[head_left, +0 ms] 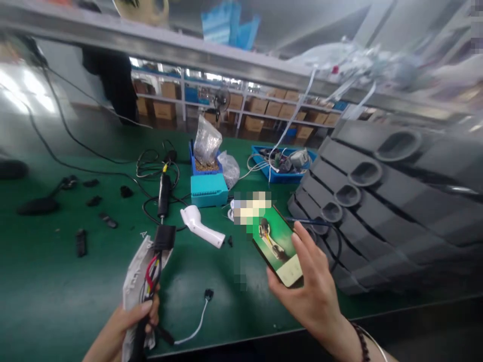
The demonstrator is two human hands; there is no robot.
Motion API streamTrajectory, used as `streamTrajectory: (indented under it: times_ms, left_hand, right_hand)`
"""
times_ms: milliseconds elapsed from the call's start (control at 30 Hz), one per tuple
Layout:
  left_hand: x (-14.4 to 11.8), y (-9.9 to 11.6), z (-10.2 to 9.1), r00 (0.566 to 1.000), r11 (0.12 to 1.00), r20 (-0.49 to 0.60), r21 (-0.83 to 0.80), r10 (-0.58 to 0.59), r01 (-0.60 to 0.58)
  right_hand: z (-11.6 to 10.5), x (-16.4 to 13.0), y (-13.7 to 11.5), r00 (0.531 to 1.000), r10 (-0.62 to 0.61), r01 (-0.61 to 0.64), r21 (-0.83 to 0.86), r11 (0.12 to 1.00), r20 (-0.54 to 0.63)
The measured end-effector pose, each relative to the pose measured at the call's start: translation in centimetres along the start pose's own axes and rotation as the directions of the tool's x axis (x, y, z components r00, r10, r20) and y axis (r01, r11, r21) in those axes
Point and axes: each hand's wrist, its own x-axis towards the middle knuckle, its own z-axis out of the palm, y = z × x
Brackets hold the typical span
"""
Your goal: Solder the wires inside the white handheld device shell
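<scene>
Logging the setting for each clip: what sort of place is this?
Probably an electronics assembly workshop. A green work mat is strewn with small black parts and cables, blue parts bins hold wired components, and cardboard boxes fill shelves behind.

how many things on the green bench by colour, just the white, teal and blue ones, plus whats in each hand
White: 2, a handle-shaped shell and a short cable with a black plug
Teal: 1, a ribbed box
Blue: 2, a small bin and a flat tray
Held: 2, a wired white casing in the left hand, a phone in the right hand
Total: 7
</scene>
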Motion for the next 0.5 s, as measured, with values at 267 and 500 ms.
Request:
streamTrajectory:
  times_ms: [267,500]
  left_hand:
    - [2.2,-1.2,-1.4,0.989,1.000,0.147,0.009,0.011,-0.012]
    - [1.0,-1.0,-0.2,0.981,0.990,0.177,-0.099,-0.080,0.099]
  right_hand:
    - [1.6,5.8,-4.4,0.985,-0.109,0.122,0.103,0.987,-0.131]
    - [7.7,7.6,-4.3,0.972,0.066,-0.180,0.531,0.828,0.226]
